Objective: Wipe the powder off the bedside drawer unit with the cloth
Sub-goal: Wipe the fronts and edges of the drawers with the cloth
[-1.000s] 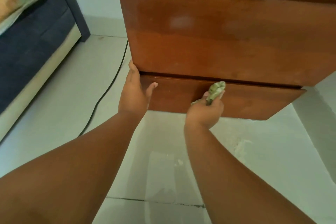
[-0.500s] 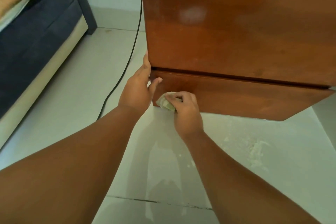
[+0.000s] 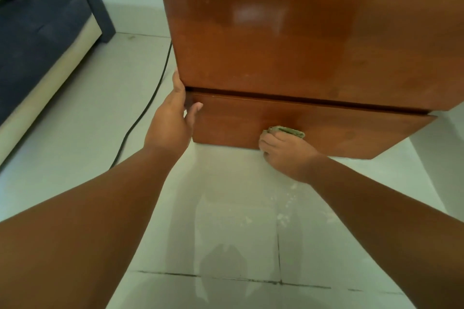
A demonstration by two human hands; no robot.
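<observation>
The brown wooden bedside drawer unit point(image 3: 288, 40) fills the upper middle and right of the head view. Its bottom drawer point(image 3: 351, 130) stands slightly proud of the one above. My right hand point(image 3: 286, 153) presses a bunched greenish cloth point(image 3: 285, 131) against the lower front of that bottom drawer, near its middle. My left hand point(image 3: 170, 123) rests flat against the drawer's left corner, fingers on the side and thumb on the front. White powder point(image 3: 288, 206) lies scattered on the floor tiles below my right wrist.
A black cable point(image 3: 148, 105) runs along the floor left of the unit. A dark blue bed base point(image 3: 37, 40) with a cream lower edge stands at the far left. Pale floor tiles point(image 3: 226, 246) spread in front of the unit.
My right hand has slid the cloth to the right along the bottom drawer front, away from the left corner. My left hand stays at the drawer's left edge.
</observation>
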